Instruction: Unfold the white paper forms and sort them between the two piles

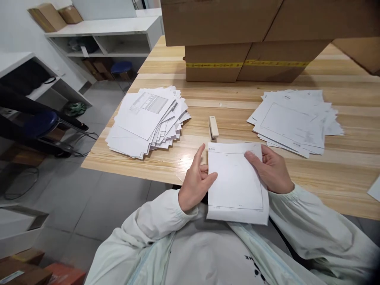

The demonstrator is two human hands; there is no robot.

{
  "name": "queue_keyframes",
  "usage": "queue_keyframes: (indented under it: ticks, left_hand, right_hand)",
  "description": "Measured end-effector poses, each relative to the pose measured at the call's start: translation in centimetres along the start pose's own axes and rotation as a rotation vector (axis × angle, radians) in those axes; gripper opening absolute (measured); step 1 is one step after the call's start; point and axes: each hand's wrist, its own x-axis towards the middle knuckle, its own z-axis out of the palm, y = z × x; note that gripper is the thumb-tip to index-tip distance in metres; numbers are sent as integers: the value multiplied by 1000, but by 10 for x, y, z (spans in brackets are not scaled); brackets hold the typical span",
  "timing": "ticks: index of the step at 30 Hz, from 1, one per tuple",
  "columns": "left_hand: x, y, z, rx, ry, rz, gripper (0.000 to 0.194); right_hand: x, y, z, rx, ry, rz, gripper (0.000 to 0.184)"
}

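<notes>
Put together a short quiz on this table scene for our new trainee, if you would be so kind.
1. Multiple choice: what lies on the table between the left pile and the right pile?
A) a mug
B) a stapler
C) a roll of tape
2. True or false: the thumb of the right hand is tucked out of sight under the sheet.
3. Fill in the blank: the lower boxes carry a strip coloured ____.

Key: 1 B; 2 false, the thumb rests on top; 3 yellow.
</notes>
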Motion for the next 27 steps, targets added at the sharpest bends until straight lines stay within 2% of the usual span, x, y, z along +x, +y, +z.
queue_keyframes:
  ticks: [2,6,8,11,14,18,22,24,27]
  left_hand:
    - [-1,-5,-3,25,-3,-71,94]
    - [6,0,-4,33,-77,-283,41]
    - [11,5,-3,11,-73,-368,31]
    - [16,10,1,-19,-44,-432,40]
    - [21,11,4,-34,-50,-428,49]
    - [25,12,6,-55,-89,-471,52]
    - [26,11,6,-115,-52,-488,58]
    - [25,10,5,-118,-50,-498,61]
    - [25,10,3,-94,-62,-522,65]
  right_hand:
    - [5,10,-2,-24,-23,-23,51]
    - [22,16,-3,-132,-9,-144,51]
    - [33,16,-4,-187,-7,-200,49]
    - [47,16,-7,-228,-26,-238,50]
    - [55,18,-9,-243,-10,-255,51]
    - [59,20,-8,-281,33,-272,52]
    - [60,20,-6,-345,42,-358,50]
    - [60,15,-11,-434,7,-346,53]
    - [65,-4,-29,-747,-53,-338,57]
